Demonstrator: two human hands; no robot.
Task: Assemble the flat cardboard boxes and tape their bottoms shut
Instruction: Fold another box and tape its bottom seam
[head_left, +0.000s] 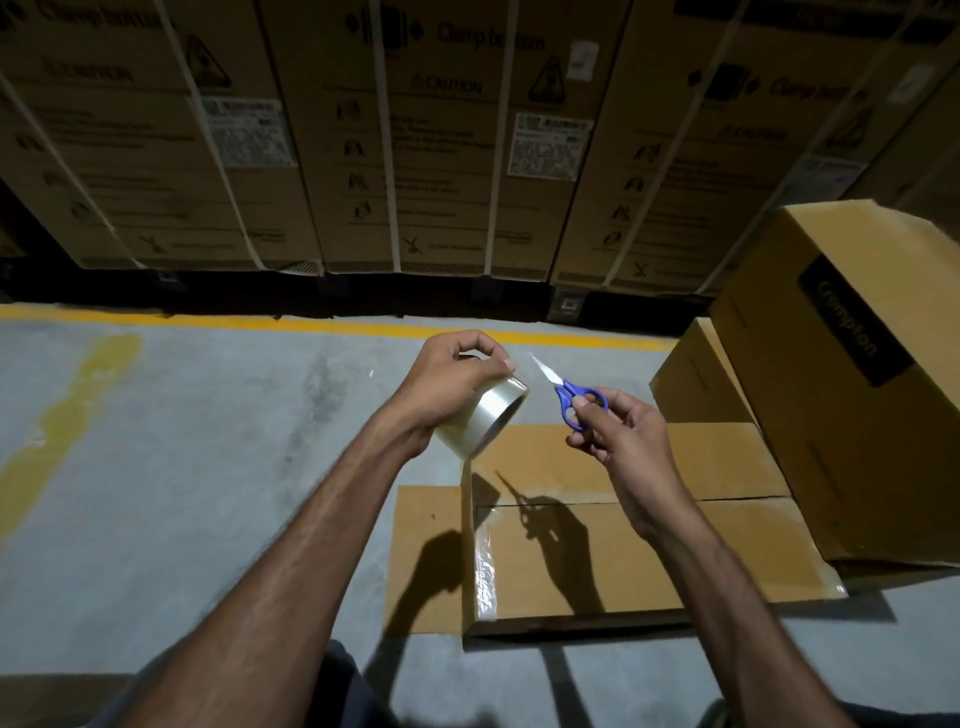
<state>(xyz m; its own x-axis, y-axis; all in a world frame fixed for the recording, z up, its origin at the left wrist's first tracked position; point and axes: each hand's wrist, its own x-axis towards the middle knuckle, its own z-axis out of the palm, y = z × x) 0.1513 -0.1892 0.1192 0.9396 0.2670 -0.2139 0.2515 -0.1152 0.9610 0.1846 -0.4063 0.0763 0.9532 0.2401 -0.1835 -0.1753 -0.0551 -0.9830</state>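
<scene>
The left hand (457, 379) grips a roll of clear tape (485, 418), its strip (467, 488) running down to the cardboard box (623, 561) on the floor (182, 467); the right hand (618, 436) has its fingers through the blue scissors (571, 400), blades pointing up and away. If the strip slackens before the cut, it could twist or stick to itself. The box lies bottom up, flaps closed, with wrinkled tape near its left end.

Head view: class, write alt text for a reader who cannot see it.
The left hand holds a clear tape roll, its strip running down to a cardboard box on the floor. The right hand holds blue scissors beside it.
</scene>
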